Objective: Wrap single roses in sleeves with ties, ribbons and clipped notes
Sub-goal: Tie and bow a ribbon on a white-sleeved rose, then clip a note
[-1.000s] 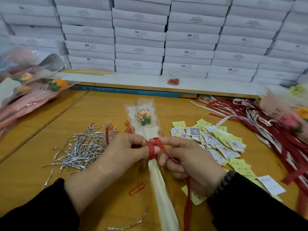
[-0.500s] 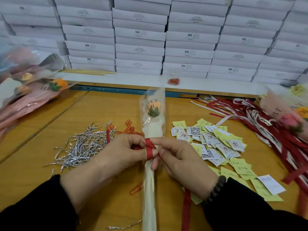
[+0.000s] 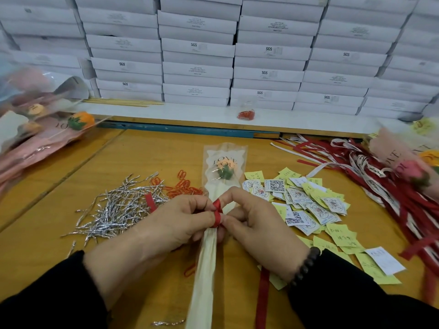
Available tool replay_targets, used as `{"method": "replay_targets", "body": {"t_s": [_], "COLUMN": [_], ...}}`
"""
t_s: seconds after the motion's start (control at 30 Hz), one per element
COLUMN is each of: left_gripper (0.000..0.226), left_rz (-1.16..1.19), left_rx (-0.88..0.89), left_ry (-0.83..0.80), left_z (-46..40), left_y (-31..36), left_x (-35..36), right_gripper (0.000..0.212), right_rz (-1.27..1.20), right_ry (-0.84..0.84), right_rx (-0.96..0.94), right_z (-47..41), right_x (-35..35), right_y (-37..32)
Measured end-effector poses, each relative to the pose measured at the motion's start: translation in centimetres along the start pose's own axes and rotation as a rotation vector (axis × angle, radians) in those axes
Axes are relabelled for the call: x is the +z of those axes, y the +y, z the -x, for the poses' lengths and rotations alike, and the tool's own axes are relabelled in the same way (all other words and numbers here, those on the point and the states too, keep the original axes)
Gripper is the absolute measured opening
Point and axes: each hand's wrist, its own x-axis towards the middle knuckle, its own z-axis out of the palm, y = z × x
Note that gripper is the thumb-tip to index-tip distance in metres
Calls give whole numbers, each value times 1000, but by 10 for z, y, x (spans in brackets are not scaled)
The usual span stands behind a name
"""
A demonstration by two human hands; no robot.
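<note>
Head view. The sleeved rose (image 3: pixel 222 167) is lying lengthwise on the wooden surface (image 3: pixel 147 155), bloom pointing away from the person, so that the gathered neck of the sleeve is sitting directly between the two hands. The left hand (image 3: pixel 175 224) is pinching the sleeve and the red ribbon (image 3: pixel 216 216) at the neck, its grip curled closed, apparently anchoring the wrap while the knot is being formed. The right hand (image 3: pixel 256 224) is also gripping with curled fingers, pinching the ribbon from the other side; the ribbon's free tail is running toward the person beneath the right wrist.

Supplies are lying within reach on either side: silver twist ties (image 3: pixel 118 207) and red paper clips (image 3: pixel 183 186) to the left, notes (image 3: pixel 306 205) and spare ribbons (image 3: pixel 356 167) to the right, probably arranged for the order of use. Finished wrapped roses (image 3: pixel 42 129) are being stacked at far left, clear of the working area.
</note>
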Motion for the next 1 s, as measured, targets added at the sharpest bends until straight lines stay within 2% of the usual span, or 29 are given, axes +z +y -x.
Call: {"method": "replay_targets", "body": {"t_s": [0.23,0.33,0.4,0.7,1.0], "left_gripper": [11,21,20,22,19], "left_rz": [-41,-50,-46,-121,-120], "left_rx": [-2,-7,-17,-20,-17], "left_ry": [30,75,107,172,229], "left_z": [3,2,1,1,0], "left_y": [2,-2,-2,-1,0], "left_x": [0,-4,-6,-10,-11], "right_gripper": [15,13,13,11,24], "right_rz": [-42,-117,-153,-101,-10], "right_ry": [25,13,15,5,-20], "right_rx": [64,86,113,210,258], "right_z": [-1,0,1,0,-1], "right_x": [-2,-6,-10,-17,-20], "right_y": [2,-2,-3,-2,-2]}}
